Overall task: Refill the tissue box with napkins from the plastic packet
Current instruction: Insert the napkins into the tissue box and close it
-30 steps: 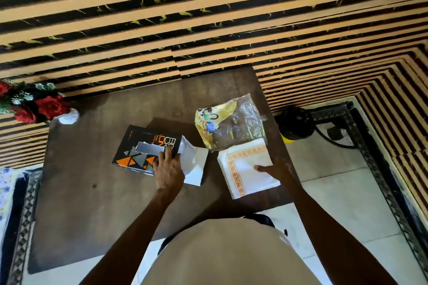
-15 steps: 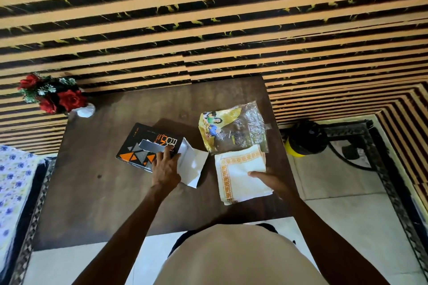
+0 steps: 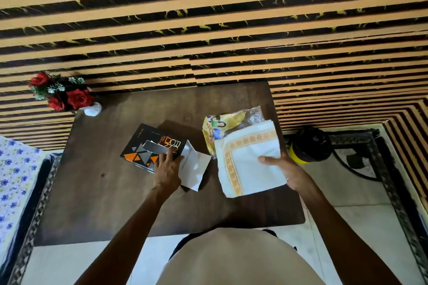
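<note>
A black tissue box [image 3: 148, 146] with orange and grey triangles lies flat on the dark wooden table [image 3: 111, 192]. Its white end flap [image 3: 193, 170] hangs open toward me. My left hand [image 3: 166, 169] presses down on the box top near that open end. My right hand [image 3: 286, 170] grips a stack of white napkins [image 3: 249, 162] with an orange border, thumb on top, lifted off the table. The stack partly covers the yellow and clear plastic packet [image 3: 222, 127] behind it.
A white vase of red roses [image 3: 67, 97] stands at the table's back left corner. A black and yellow jar [image 3: 309, 144] sits on the floor right of the table. A floral cloth [image 3: 14, 173] lies at the left. A striped wall rises behind.
My right hand has closed on the napkin stack and raised it off the table, over the packet's near edge. My left hand stays on the box. The camera has tilted.
</note>
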`<state>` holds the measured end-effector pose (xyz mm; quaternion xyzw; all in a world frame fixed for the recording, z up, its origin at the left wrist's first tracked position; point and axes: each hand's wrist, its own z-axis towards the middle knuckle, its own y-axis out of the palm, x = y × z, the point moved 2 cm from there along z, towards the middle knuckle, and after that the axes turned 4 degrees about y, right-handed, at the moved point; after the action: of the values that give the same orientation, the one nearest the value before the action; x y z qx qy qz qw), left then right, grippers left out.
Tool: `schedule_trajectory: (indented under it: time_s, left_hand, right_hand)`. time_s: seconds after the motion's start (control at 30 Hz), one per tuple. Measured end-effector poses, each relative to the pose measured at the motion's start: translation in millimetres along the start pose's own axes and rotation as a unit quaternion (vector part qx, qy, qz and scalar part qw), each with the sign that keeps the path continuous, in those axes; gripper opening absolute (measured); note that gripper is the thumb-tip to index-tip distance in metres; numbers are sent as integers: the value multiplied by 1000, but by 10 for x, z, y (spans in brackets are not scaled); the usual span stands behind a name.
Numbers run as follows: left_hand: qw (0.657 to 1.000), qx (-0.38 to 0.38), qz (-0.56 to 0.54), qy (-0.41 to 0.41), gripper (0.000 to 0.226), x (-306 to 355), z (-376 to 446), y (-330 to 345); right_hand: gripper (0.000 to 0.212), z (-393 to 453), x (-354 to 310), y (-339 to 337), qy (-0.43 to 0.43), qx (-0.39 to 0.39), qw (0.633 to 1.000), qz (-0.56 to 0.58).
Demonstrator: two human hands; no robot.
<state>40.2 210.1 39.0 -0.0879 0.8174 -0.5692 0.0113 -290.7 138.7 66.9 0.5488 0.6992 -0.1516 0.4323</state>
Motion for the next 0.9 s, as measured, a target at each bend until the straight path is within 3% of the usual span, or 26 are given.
schedule_trajectory:
  time_s: [0.03, 0.13, 0.2, 0.33, 0.47, 0.57, 0.63, 0.83, 0.9]
  left_hand:
    - [1000, -3, 1, 0, 80, -4, -5, 1]
    - [1000, -12, 9, 2, 83, -10, -23, 3]
    - [1000, -13, 11, 1, 84, -14, -33, -12]
    - [1000, -18, -6, -2, 82, -32, -50, -40]
    - [1000, -13, -17, 5, 79, -44, -47, -32]
    - [1000, -12, -27, 6, 78, -69, -51, -12]
    - [999, -15, -28, 8, 79, -81, -44, -15]
    - [1000, -18, -7, 19, 82, -97, -32, -47]
    - [1000, -13, 5, 25, 83, -101, -30, -63]
  right_hand:
    - [60, 18, -44, 19, 0, -4, 1000, 27]
    - [28, 138, -36, 71, 19, 19, 996, 81]
    - [22, 227, 63, 137, 54, 55, 995, 66]
    - [42, 283, 354, 224, 97, 100, 990, 18]
    - [26, 200, 539, 146, 124, 103, 986, 39]
    - [51, 252, 687, 34, 175, 79, 980, 60]
    - [55, 300, 761, -35, 193, 80, 977, 46]
    - [6, 443, 845, 87, 225, 165, 959, 52]
    - [13, 498, 844, 106, 214, 183, 959, 27]
